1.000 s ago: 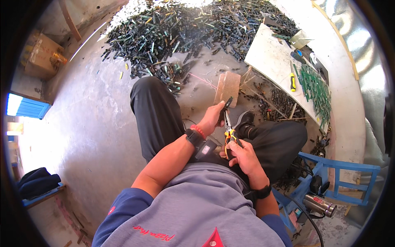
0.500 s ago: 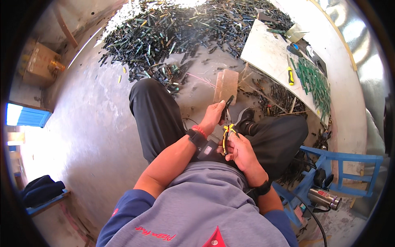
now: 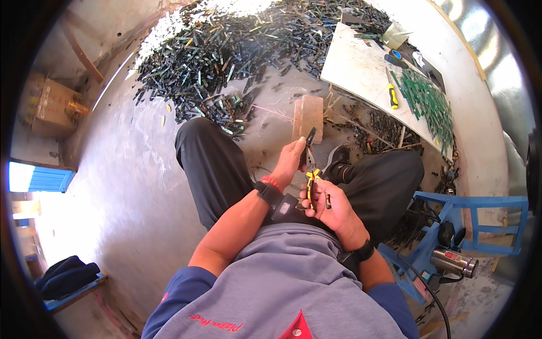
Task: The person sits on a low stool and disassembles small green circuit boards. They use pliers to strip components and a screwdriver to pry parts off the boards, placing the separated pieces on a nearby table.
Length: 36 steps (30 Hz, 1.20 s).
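Extends the left forearm (image 3: pixel 221 238) toward one o'clock and the right forearm (image 3: pixel 377 274) toward eleven, with both elbows bent, bringing the hands close together between black-trousered legs (image 3: pixel 212 164). Holds the left hand (image 3: pixel 289 160) farther out, between ten and eleven o'clock from the right hand (image 3: pixel 332 204), with fingers closed on a short black strip (image 3: pixel 311 135). Curls the right hand around pliers (image 3: pixel 311 182) with yellow, red and black handles, leaving the handles somewhat parted rather than squeezed together.

Points the strip's free end between twelve and one o'clock, with its long axis slanting back between six and seven. Aims the metal nose of the pliers roughly at twelve, toward the strip's near end, and the handles toward six. Impossible to tell whether the nose grips the strip or merely lies alongside.

Places the strip between one and two o'clock from the middle of the left hand, jutting past the fingertips, and between eleven and twelve from the right hand, beyond the pliers.

Faces a brick (image 3: pixel 312 113) at twelve o'clock, a large heap of dark strips (image 3: pixel 214 68) near eleven, and, between one and two, a low white bench (image 3: pixel 344 65) bearing green strips (image 3: pixel 423 104) and a yellow-handled tool (image 3: pixel 393 97).
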Tool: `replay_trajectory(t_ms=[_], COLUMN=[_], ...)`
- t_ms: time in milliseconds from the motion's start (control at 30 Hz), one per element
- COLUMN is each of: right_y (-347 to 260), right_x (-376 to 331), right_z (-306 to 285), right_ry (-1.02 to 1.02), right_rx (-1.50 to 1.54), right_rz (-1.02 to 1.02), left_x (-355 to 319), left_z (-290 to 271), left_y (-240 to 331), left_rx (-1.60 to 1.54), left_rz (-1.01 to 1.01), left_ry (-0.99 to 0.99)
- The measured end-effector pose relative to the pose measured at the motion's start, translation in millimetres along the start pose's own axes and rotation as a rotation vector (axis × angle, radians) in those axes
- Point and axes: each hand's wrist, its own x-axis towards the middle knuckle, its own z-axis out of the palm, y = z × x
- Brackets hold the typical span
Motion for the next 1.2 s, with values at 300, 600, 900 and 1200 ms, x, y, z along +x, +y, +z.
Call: replay_trajectory(t_ms=[300, 600, 900, 1200], right_y=[-12, -25, -26, -34], right_x=[-18, -34, -41, -37], right_z=[1, 1, -5, -29], right_ry=[0.289, 0.481, 0.514, 0.553], right_rx=[-0.776, -1.768, -2.016, -2.429], right_rz=[-0.266, -0.457, -0.622, -0.747], left_x=[-5, -2, 2, -2], left_z=[0, -9, -19, -16], left_y=[8, 1, 1, -1], left_rx=[0.049, 0.262, 0.381, 0.540], left_rz=[-0.133, -0.128, -0.093, -0.110], left_ry=[-0.059, -0.085, 0.050, -0.128])
